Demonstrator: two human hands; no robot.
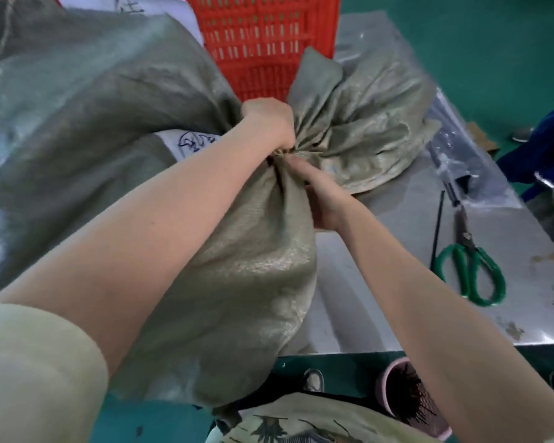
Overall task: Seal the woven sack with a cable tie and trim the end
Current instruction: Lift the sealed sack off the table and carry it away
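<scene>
A grey-green woven sack lies across the steel table's front edge, its neck gathered into a tight bunch in the middle of the view. My left hand is clenched on the neck from above. From below and the right, my right hand grips the same neck. The sack's loose mouth fans out beyond my hands. A black cable tie lies straight on the table to the right. Green-handled scissors lie just right of it. No tie is visible around the neck; my hands hide that spot.
A red plastic crate stands behind the sack. Another filled woven sack fills the left. The steel table carries clear plastic bags at the right. Below the table edge sits a pink bucket with dark strips inside.
</scene>
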